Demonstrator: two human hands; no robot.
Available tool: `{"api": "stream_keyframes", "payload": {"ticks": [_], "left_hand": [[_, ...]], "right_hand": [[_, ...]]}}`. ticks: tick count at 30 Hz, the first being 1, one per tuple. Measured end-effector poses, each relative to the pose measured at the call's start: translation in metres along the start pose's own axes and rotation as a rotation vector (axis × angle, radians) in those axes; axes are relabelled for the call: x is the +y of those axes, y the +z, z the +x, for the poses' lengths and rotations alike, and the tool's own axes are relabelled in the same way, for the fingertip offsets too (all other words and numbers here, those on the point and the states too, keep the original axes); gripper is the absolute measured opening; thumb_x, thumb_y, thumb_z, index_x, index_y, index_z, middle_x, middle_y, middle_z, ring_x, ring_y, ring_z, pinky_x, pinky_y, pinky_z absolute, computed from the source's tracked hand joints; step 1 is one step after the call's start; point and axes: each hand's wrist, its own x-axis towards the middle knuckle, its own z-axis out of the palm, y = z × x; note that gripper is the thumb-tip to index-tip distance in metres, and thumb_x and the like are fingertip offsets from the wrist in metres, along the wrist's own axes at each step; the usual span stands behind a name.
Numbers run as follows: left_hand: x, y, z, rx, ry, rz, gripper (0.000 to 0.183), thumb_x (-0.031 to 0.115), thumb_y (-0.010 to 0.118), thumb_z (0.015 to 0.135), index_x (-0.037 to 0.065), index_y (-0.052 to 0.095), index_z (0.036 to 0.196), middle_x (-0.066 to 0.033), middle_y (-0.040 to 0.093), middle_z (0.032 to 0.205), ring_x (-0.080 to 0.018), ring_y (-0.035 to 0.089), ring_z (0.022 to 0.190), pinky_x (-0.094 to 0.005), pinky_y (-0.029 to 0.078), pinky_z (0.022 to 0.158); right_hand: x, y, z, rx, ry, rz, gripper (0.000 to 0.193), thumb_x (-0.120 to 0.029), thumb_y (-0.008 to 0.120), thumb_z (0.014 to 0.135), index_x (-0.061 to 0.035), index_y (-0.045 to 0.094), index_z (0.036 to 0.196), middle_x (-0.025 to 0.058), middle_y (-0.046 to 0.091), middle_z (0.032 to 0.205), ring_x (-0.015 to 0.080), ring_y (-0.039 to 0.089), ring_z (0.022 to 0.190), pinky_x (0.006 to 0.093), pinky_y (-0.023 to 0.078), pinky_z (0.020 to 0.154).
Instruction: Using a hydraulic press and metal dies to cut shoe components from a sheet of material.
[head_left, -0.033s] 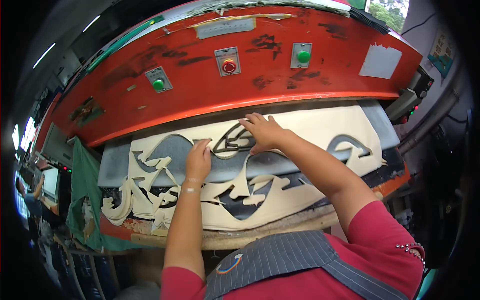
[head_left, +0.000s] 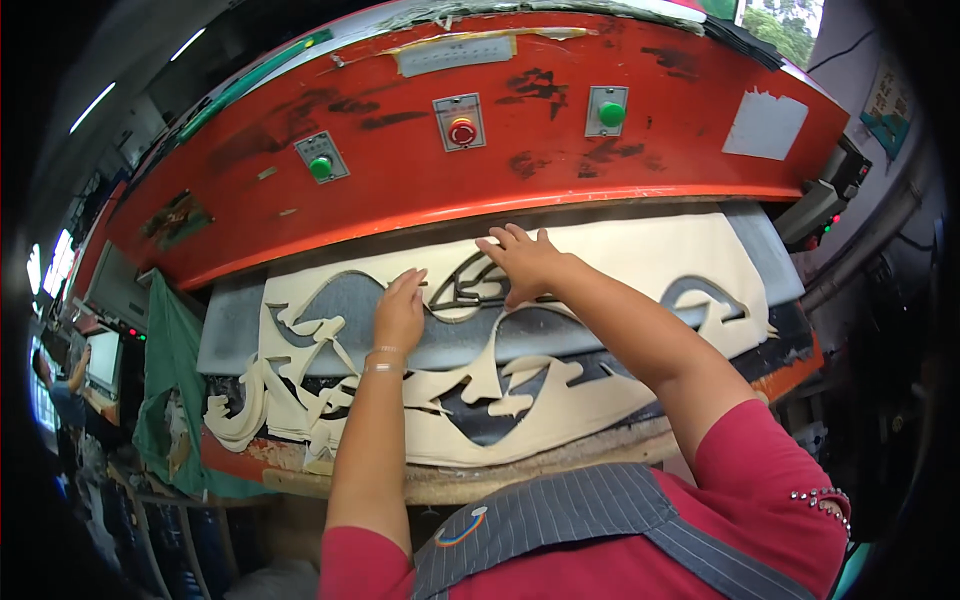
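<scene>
Frame (head_left: 466,298) sits partly beneath your wide-spread right hand (head_left: 533,266) — your left hand (head_left: 399,314), apparently empty beside it, has straightened, perhaps steadying less.

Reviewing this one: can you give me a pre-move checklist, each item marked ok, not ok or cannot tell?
1. Dark shaped frame on the cream sheet: ok.
2. Right hand at the frame: ok, fingers spread over its right part.
3. Left hand touching the frame: cannot tell; its fingertips are close to the left end.
4. Left green button, red button and right green button free of hands: ok.
5. Sheet unbroken: not ok, large curved openings run through it.
</scene>
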Motion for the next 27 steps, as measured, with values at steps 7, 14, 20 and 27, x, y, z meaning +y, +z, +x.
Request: {"api": "stream_keyframes", "payload": {"ticks": [7,14,20,27], "left_hand": [[-0.015,0.019,-0.017,-0.315,-0.148,0.363,0.037,0.016,0.040,0.095,0.024,0.051,0.130,-0.0047,0.039,0.144,-0.0257,0.029,0.137,-0.0490,0.019,0.111],[-0.011,0.009,-0.019,-0.294,-0.185,0.422,0.038,0.017,0.038,0.096,0.025,0.047,0.132,-0.0034,0.035,0.147,-0.0262,0.027,0.138,-0.0508,0.020,0.111],[0.042,0.009,-0.047,-0.347,-0.020,0.389,0.050,0.018,0.056,0.084,0.008,0.045,0.132,-0.0166,0.036,0.143,-0.0327,0.032,0.133,-0.0509,0.024,0.108],[0.180,-0.005,-0.145,-0.492,0.587,-0.537,0.097,0.044,0.076,0.070,-0.001,0.028,0.140,-0.0230,0.030,0.142,-0.0380,0.024,0.136,-0.0465,0.020,0.111]], "right_hand": [[-0.007,0.007,-0.006,-0.138,-0.045,0.035,0.102,-0.030,0.084,0.050,-0.0096,0.035,0.137,0.0143,0.043,0.128,0.0294,0.040,0.121,0.0520,0.041,0.087],[-0.043,-0.010,-0.179,0.529,-0.421,-0.095,0.073,-0.020,0.068,0.061,-0.0125,0.046,0.130,0.0134,0.045,0.122,0.0292,0.044,0.112,0.0495,0.035,0.080],[-0.039,-0.008,-0.304,0.246,0.090,0.554,0.108,-0.034,0.084,0.050,-0.0036,0.030,0.139,0.0219,0.037,0.129,0.0368,0.038,0.119,0.0469,0.031,0.101],[-0.074,0.056,-0.260,0.519,0.686,1.977,0.063,-0.040,0.064,0.084,-0.0109,0.037,0.133,0.0076,0.052,0.113,0.0187,0.055,0.097,0.0331,0.052,0.071]]}}
